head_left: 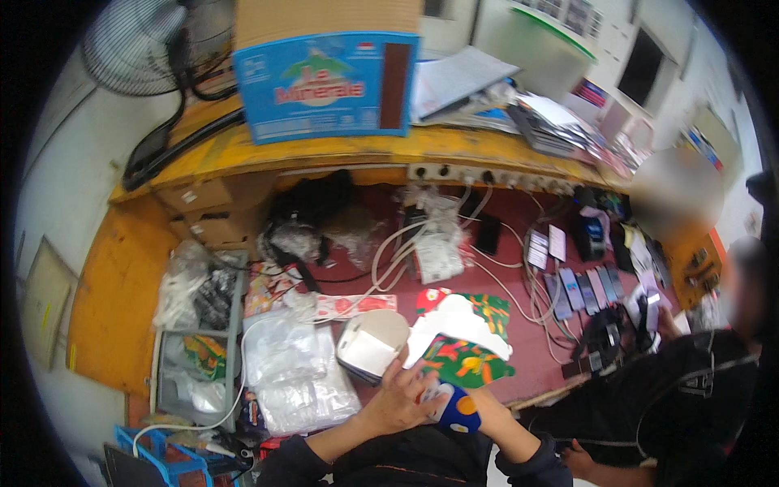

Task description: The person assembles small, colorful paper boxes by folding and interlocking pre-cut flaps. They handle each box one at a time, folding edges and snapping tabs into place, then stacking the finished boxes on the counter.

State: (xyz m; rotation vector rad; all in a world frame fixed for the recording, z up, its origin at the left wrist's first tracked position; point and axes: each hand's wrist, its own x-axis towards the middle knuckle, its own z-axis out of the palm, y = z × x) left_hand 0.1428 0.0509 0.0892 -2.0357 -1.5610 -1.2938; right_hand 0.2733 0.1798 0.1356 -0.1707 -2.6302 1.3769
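In front of my body, my left hand point(399, 399) is closed on a small blue printed piece point(458, 411) with orange and white round shapes. My right hand point(485, 406) supports the same piece from its right side, its fingers mostly hidden behind it. Just beyond my hands lie flat card cut-outs, one green with orange and red shapes point(466, 361), others showing their white side point(458, 323). Left of these, close to my left fingertips, stands a white, round-edged open box point(373, 339), apparently stacked on similar ones.
Clear plastic bags point(300, 390) lie at left beside a grey divided bin point(238, 341). White cables point(393, 252) cross the red tabletop. Several phones point(588, 288) lie at right, near a person in black point(649, 406). A blue carton point(329, 89) stands on the yellow shelf point(349, 150).
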